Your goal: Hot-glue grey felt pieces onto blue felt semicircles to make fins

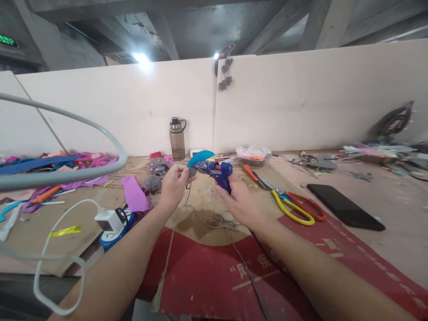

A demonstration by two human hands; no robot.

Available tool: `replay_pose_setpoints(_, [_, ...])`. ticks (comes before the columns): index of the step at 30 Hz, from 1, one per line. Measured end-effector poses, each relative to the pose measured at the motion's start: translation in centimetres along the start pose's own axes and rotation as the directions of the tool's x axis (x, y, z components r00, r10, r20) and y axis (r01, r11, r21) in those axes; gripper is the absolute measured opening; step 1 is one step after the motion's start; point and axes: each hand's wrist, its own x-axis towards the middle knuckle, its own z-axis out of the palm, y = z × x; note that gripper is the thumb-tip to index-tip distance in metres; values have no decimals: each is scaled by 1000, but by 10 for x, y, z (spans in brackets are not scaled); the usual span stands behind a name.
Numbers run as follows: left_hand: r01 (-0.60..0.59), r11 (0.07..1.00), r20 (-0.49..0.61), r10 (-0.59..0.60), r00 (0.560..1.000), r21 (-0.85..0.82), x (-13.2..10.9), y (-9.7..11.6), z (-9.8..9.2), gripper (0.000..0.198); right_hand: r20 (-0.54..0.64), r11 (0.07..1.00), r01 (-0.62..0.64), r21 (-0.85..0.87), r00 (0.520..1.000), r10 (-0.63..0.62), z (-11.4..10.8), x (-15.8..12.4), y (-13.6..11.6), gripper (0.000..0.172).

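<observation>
My right hand (239,200) is closed around the handle of a blue hot glue gun (216,169), whose nozzle points left toward my left hand. My left hand (174,183) pinches a small grey piece (191,171) right at the nozzle tip. A blue curved felt shape (199,157) lies just behind the gun. Grey string (214,220) trails on the cardboard below both hands, and the gun's black cord (244,263) runs back toward me.
Scissors with yellow and red handles (294,207) and a black phone (344,206) lie to the right. A grey water bottle (176,139) stands by the white partition. Felt scraps (67,162), a purple piece (134,194) and a white charger with cable (109,219) sit left.
</observation>
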Motion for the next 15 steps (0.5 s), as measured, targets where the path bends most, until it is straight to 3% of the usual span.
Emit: replay_pose_setpoints(15, [-22,999,1,22,1000,25,-2,2,1,16,2,1000,-26,7,1000,26,-4,1,1,34])
